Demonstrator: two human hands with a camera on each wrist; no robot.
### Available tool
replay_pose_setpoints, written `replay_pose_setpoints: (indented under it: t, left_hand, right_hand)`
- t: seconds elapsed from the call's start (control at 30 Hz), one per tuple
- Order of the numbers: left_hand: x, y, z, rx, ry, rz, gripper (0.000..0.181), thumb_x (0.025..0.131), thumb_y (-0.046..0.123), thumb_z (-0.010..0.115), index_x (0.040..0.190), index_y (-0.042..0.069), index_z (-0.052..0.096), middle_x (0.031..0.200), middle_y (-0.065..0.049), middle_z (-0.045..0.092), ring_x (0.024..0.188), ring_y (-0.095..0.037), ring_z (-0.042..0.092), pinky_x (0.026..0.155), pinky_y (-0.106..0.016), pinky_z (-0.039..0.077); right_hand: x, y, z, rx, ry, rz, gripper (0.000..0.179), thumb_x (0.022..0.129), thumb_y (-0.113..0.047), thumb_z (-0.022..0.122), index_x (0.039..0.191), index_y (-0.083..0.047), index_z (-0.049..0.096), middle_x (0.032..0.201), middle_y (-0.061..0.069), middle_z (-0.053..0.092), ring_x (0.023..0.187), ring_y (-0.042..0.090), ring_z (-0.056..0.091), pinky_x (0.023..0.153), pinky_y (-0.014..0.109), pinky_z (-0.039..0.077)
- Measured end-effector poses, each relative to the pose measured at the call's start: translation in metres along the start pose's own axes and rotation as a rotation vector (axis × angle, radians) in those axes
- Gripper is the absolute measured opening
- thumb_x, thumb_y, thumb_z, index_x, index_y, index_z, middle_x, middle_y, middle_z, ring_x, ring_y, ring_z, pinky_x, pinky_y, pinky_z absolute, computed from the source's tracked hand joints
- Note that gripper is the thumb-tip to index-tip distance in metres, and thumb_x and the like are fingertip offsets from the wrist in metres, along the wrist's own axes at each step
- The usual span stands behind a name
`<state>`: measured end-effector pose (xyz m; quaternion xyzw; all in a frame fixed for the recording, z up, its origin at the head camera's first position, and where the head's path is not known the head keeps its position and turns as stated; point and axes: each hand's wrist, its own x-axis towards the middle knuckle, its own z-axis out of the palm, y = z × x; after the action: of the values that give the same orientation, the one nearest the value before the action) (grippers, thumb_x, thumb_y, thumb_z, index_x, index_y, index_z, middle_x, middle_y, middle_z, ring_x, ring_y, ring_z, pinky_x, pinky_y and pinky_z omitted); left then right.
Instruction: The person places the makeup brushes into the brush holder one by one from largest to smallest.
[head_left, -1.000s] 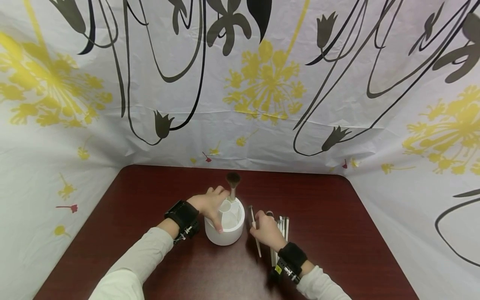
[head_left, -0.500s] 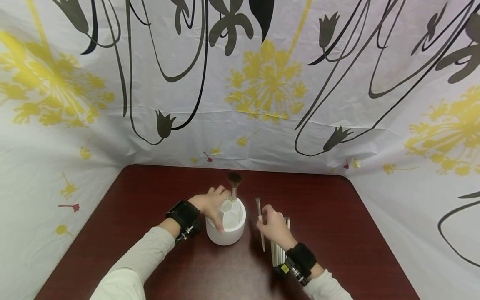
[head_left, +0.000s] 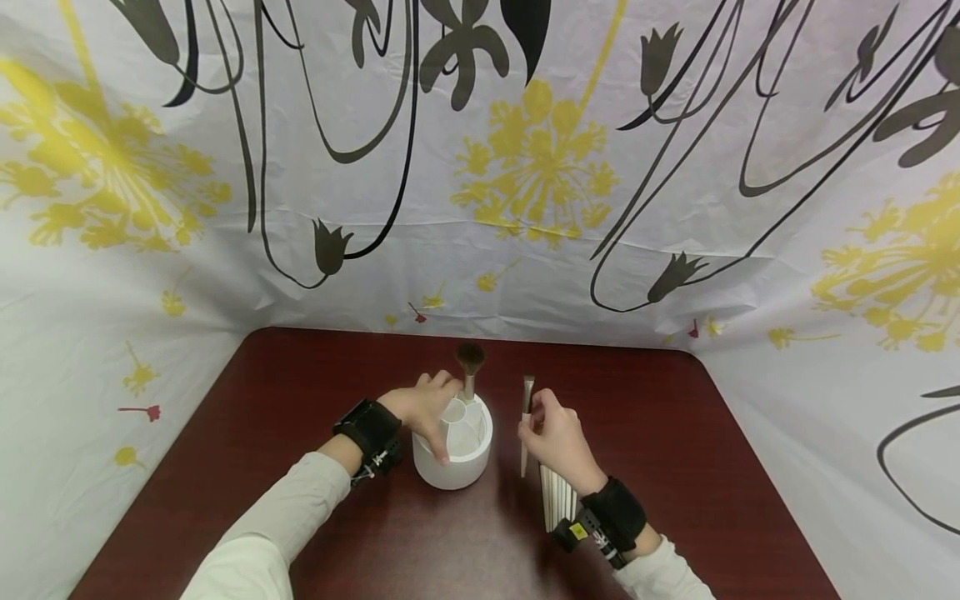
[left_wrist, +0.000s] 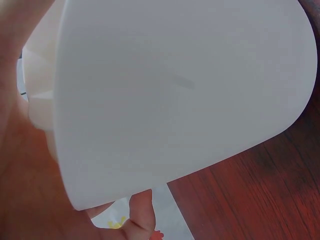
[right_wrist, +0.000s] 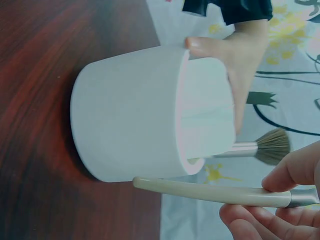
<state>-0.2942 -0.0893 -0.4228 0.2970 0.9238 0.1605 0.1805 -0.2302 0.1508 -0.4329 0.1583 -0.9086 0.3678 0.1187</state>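
A white round holder (head_left: 452, 473) with inner compartments stands on the table, a large fluffy makeup brush (head_left: 471, 358) upright in its back part. My left hand (head_left: 422, 410) grips the holder's rim, thumb at the front and fingers over the far side. To the right of it, my right hand (head_left: 557, 433) pinches a flat-tipped makeup brush (head_left: 527, 400) between thumb and fingers, bristles up. In the right wrist view the pale handle (right_wrist: 210, 193) of this brush points down beside the holder's wall (right_wrist: 127, 115).
Several more brushes (head_left: 557, 500) lie side by side on the dark red table (head_left: 337, 533), partly under my right hand and wrist. A patterned white cloth (head_left: 420, 283) hangs behind the table and along its sides.
My right hand has lifted the flat-tipped brush from beside the other brushes and moved it up and slightly right, tilting it more upright. The left hand stays on the holder.
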Motion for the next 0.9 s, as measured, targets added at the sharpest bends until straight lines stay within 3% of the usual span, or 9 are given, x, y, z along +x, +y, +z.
replay_pose_setpoints:
  t: [0.27, 0.47, 0.73, 0.8, 0.9]
  left_hand:
    - [0.002, -0.002, 0.002, 0.009, 0.003, 0.006, 0.112, 0.043, 0.044, 0.088, 0.134, 0.012, 0.034, 0.130, -0.011, 0.031, 0.109, -0.031, 0.031, 0.091, -0.040, 0.036]
    - [0.002, -0.002, 0.003, 0.009, 0.004, 0.002, 0.112, 0.043, 0.044, 0.088, 0.135, 0.011, 0.033, 0.130, -0.010, 0.031, 0.110, -0.030, 0.031, 0.091, -0.040, 0.036]
    - [0.001, -0.001, 0.002, 0.007, 0.008, 0.002, 0.112, 0.042, 0.044, 0.088, 0.135, 0.012, 0.034, 0.130, -0.010, 0.032, 0.110, -0.031, 0.032, 0.090, -0.040, 0.037]
    - [0.001, -0.001, 0.001, 0.009, 0.010, 0.002, 0.112, 0.042, 0.044, 0.088, 0.135, 0.012, 0.034, 0.130, -0.010, 0.032, 0.110, -0.030, 0.032, 0.090, -0.040, 0.037]
    - [0.002, -0.001, 0.001, 0.007, 0.011, 0.008, 0.112, 0.043, 0.045, 0.088, 0.134, 0.011, 0.034, 0.130, -0.010, 0.032, 0.110, -0.030, 0.032, 0.090, -0.040, 0.037]
  right_hand:
    - [0.001, -0.007, -0.008, 0.028, -0.010, -0.012, 0.030, 0.081, -0.007, 0.060, 0.108, -0.004, 0.048, 0.074, -0.005, 0.056, 0.049, 0.003, 0.044, 0.048, 0.023, 0.039]
    - [0.000, 0.004, -0.008, 0.006, -0.001, 0.009, 0.029, 0.081, -0.006, 0.062, 0.107, -0.002, 0.050, 0.074, -0.003, 0.055, 0.049, 0.003, 0.042, 0.049, 0.022, 0.037]
    - [-0.003, 0.035, -0.003, 0.102, 0.055, -0.132, 0.030, 0.087, -0.021, 0.056, 0.108, -0.003, 0.046, 0.076, 0.002, 0.054, 0.051, 0.007, 0.044, 0.046, 0.030, 0.034]
    - [-0.004, 0.038, -0.005, 0.101, 0.054, -0.113, 0.030, 0.087, -0.022, 0.056, 0.109, -0.003, 0.046, 0.077, 0.003, 0.054, 0.053, 0.008, 0.044, 0.047, 0.030, 0.034]
    - [-0.005, 0.034, -0.011, 0.058, 0.041, -0.007, 0.028, 0.083, -0.015, 0.059, 0.106, -0.001, 0.049, 0.075, 0.003, 0.054, 0.050, 0.009, 0.043, 0.046, 0.028, 0.034]
